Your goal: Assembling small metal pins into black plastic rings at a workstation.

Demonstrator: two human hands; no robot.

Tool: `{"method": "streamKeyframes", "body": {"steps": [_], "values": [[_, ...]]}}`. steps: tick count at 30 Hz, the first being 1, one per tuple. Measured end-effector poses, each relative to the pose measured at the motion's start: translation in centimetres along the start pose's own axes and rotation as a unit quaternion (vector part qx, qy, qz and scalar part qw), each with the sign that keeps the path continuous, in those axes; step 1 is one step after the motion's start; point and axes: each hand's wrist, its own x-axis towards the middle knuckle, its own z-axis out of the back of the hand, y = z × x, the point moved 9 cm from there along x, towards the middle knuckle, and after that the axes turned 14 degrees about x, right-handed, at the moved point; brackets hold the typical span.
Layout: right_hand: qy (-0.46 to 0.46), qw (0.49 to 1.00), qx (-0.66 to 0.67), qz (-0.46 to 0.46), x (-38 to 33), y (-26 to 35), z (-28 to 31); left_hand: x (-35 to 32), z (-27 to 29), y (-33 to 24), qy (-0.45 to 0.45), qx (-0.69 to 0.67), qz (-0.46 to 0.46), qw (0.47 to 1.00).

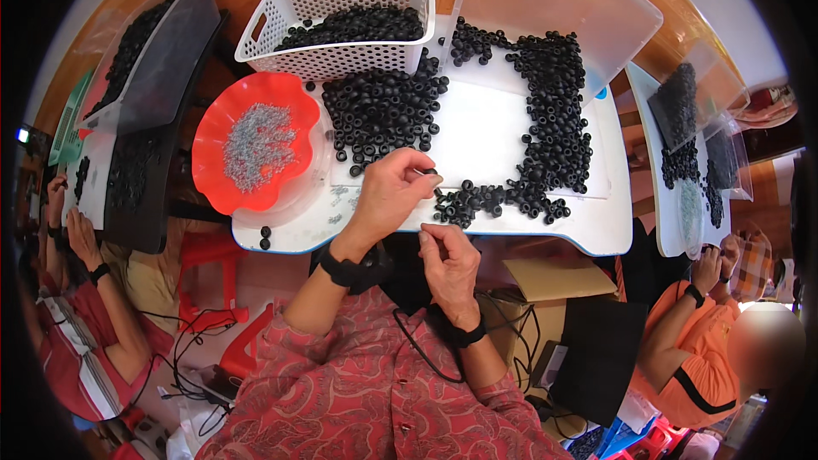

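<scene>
The right hand (450, 262) is hovering at the white plastic table's (596, 234) near edge, fingers curled, perhaps pinching something too small to tell; the left hand (388, 194) is gripping a small black rubber ring (430, 172) between thumb and fingertips; keeping that pinch light seems wise; farther off are lying loose black rings (383, 111), a red scalloped plastic bowl (213, 149) of small grey metal pieces (257, 143), and a white perforated plastic basket (341, 58).

Black rings (545, 111): matt, rubber-like, heaped on a smooth white plastic bench (477, 140). Red bowl (223, 115) left of the rings: glossy plastic, holding dull grey metallic bits (256, 145). Basket (341, 8) behind the rings: white perforated plastic. Floor beyond the basket: polished wood.
</scene>
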Motion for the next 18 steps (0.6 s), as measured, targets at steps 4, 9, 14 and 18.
{"method": "streamKeyframes", "body": {"steps": [4, 9, 14, 18], "values": [[-0.010, 0.994, -0.066, 0.083, 1.1, 2.0, 0.3, -2.6, 1.3, 1.1, 0.009, -0.237, 0.068, 0.969], [-0.040, 0.980, -0.122, 0.149, 2.2, 3.5, 0.4, -7.1, 1.3, 3.1, 0.049, -0.288, 0.148, 0.945], [-0.034, 0.978, -0.139, 0.149, 2.6, 4.1, -0.3, -10.6, -0.2, 4.2, 0.106, -0.335, 0.193, 0.916], [-0.045, 0.961, -0.201, 0.186, 2.7, 4.0, -0.7, -11.3, 0.2, 4.7, 0.087, -0.332, 0.201, 0.917]]}}
